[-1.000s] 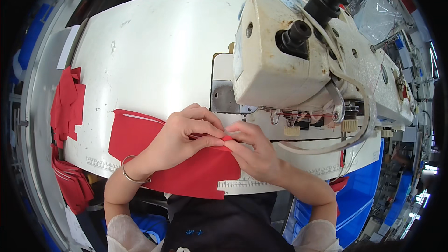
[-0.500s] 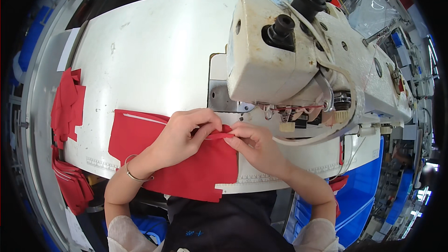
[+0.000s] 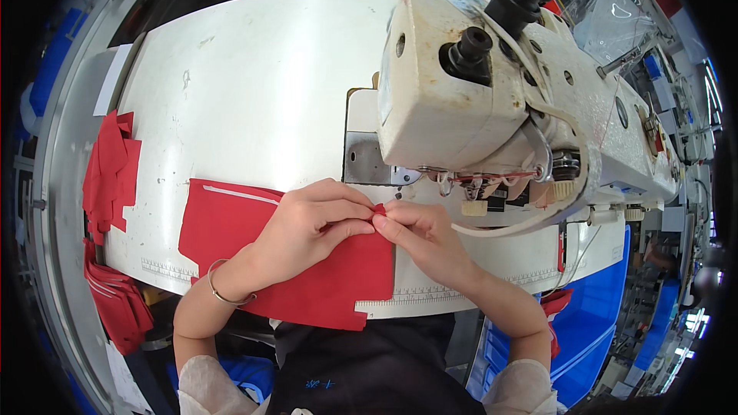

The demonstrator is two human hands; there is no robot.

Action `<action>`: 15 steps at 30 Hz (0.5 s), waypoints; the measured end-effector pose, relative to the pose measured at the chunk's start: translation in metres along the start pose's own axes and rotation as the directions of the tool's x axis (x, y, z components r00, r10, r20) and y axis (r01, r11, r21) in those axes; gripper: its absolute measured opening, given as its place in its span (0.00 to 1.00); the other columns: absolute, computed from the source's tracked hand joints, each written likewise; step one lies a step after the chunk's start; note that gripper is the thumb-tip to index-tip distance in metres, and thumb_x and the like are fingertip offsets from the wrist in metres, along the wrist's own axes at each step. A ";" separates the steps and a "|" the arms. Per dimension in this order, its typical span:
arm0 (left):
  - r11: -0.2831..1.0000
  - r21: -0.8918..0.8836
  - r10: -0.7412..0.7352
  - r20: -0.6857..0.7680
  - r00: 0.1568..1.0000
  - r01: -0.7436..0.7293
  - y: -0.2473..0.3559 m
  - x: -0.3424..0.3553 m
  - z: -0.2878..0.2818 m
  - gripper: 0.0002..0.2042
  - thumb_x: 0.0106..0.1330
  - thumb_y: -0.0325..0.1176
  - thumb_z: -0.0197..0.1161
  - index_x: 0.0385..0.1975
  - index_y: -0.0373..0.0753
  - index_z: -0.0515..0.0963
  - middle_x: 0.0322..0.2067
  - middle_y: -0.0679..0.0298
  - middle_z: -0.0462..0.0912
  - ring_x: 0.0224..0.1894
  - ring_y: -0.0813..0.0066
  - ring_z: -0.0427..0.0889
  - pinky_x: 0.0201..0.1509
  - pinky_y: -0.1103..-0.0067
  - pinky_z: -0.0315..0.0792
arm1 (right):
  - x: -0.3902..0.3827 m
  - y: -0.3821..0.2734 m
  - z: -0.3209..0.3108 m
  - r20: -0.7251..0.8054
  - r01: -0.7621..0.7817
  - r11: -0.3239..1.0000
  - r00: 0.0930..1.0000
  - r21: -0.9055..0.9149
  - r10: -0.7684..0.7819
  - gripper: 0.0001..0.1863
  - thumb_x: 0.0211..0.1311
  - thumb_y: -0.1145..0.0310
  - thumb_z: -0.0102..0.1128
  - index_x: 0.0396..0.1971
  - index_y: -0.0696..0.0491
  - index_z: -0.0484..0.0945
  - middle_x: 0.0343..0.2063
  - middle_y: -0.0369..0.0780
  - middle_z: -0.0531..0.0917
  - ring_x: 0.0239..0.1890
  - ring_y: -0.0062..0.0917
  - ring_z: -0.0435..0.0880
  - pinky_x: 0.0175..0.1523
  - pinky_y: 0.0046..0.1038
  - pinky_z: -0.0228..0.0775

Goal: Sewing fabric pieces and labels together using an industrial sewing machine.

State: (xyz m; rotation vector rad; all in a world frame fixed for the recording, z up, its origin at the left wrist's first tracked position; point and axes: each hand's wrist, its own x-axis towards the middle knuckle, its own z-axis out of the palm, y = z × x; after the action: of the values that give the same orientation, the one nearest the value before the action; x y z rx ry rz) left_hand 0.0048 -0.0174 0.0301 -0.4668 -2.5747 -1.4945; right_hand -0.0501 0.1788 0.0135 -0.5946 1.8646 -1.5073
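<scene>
A red fabric piece lies on the white table and hangs a little over its front edge. Along its upper left edge runs a pale strip. My left hand pinches the cloth's upper edge between thumb and fingers. Right against it, my right hand grips the same edge, and a small red fold pokes up between the two sets of fingertips. Just beyond my right hand stands a white sewing machine, its presser foot and needle area above and to the right of the cloth.
Red fabric pieces lie at the table's left edge, with a stack of more below them. A ruler strip runs along the front of the tabletop. Blue bins stand at lower right.
My fingertips have drawn closer together over the cloth's edge. The red fold that showed between my hands is now mostly covered by my fingers.
</scene>
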 end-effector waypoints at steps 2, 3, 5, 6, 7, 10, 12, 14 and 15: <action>0.996 -0.068 -0.065 -0.006 0.998 0.065 0.000 0.000 -0.001 0.06 0.55 0.23 0.67 0.32 0.32 0.80 0.33 0.61 0.82 0.33 0.69 0.81 0.38 0.78 0.77 | 0.000 0.002 0.001 -0.007 0.067 0.996 0.998 -0.056 -0.068 0.12 0.64 0.65 0.56 0.28 0.59 0.75 0.23 0.38 0.74 0.27 0.25 0.72 0.36 0.25 0.65; 0.974 -0.158 -0.162 0.007 0.987 0.161 0.000 0.000 -0.002 0.06 0.56 0.23 0.66 0.32 0.33 0.80 0.34 0.61 0.82 0.33 0.71 0.81 0.38 0.79 0.77 | 0.001 0.000 0.004 -0.028 0.106 0.993 0.994 -0.058 -0.107 0.11 0.62 0.65 0.58 0.28 0.59 0.75 0.22 0.38 0.73 0.26 0.24 0.72 0.35 0.25 0.65; 0.936 -0.244 -0.253 0.030 0.967 0.252 0.000 0.000 -0.001 0.05 0.56 0.22 0.65 0.32 0.33 0.80 0.34 0.61 0.82 0.33 0.72 0.81 0.37 0.80 0.77 | -0.001 0.003 0.005 -0.050 0.146 0.987 0.988 -0.061 -0.149 0.11 0.61 0.65 0.60 0.27 0.59 0.75 0.21 0.38 0.73 0.26 0.23 0.71 0.34 0.25 0.65; 0.918 -0.299 -0.277 -0.015 0.961 0.260 -0.003 -0.002 0.004 0.04 0.57 0.22 0.64 0.32 0.33 0.79 0.34 0.61 0.82 0.33 0.74 0.81 0.36 0.81 0.77 | -0.004 0.011 0.006 -0.052 0.096 0.995 0.994 -0.033 -0.098 0.09 0.61 0.70 0.60 0.26 0.60 0.76 0.23 0.34 0.74 0.27 0.16 0.71 0.33 0.20 0.64; 0.897 -0.354 -0.302 -0.057 0.952 0.263 -0.006 -0.003 0.009 0.03 0.58 0.22 0.64 0.31 0.33 0.79 0.34 0.61 0.82 0.33 0.77 0.81 0.35 0.82 0.77 | -0.007 0.015 0.005 -0.055 0.046 0.999 0.997 -0.004 -0.046 0.08 0.61 0.74 0.60 0.25 0.61 0.76 0.26 0.31 0.75 0.28 0.09 0.70 0.33 0.15 0.63; 0.955 -0.218 -0.215 -0.052 0.975 0.199 -0.020 -0.001 0.019 0.02 0.58 0.21 0.63 0.29 0.33 0.77 0.35 0.61 0.83 0.34 0.79 0.81 0.36 0.84 0.76 | -0.010 0.011 0.001 0.018 -0.252 0.967 0.967 -0.046 0.253 0.05 0.59 0.75 0.62 0.29 0.60 0.76 0.28 0.33 0.77 0.30 0.09 0.75 0.35 0.15 0.68; 0.912 -0.334 -0.238 0.038 0.970 0.237 -0.021 0.015 0.012 0.02 0.59 0.21 0.63 0.27 0.33 0.76 0.35 0.61 0.82 0.34 0.81 0.80 0.36 0.85 0.75 | -0.013 0.012 0.008 -0.031 -0.223 0.973 0.974 0.065 0.225 0.08 0.59 0.71 0.64 0.30 0.59 0.75 0.28 0.36 0.79 0.27 0.14 0.76 0.32 0.18 0.68; 0.917 -0.364 -0.117 0.144 0.983 0.163 -0.034 0.029 0.006 0.03 0.58 0.21 0.63 0.30 0.34 0.76 0.33 0.62 0.82 0.34 0.81 0.79 0.38 0.84 0.73 | -0.016 0.012 0.014 -0.079 -0.181 0.969 0.977 0.168 0.196 0.11 0.58 0.67 0.65 0.31 0.59 0.74 0.29 0.39 0.81 0.25 0.19 0.77 0.29 0.22 0.68; 0.883 -0.361 -0.220 0.245 0.944 0.300 -0.037 0.033 -0.001 0.05 0.58 0.20 0.64 0.31 0.34 0.76 0.32 0.62 0.82 0.34 0.81 0.79 0.39 0.84 0.73 | -0.020 0.010 0.018 -0.151 -0.040 0.991 0.987 0.127 0.059 0.10 0.59 0.68 0.64 0.33 0.58 0.74 0.31 0.40 0.81 0.25 0.20 0.78 0.29 0.23 0.69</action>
State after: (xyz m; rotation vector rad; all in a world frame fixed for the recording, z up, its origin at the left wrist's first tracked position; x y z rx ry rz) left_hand -0.0383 -0.0287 0.0088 -0.3277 -2.5585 -2.1883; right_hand -0.0228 0.1826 0.0056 -0.3802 1.8689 -1.6633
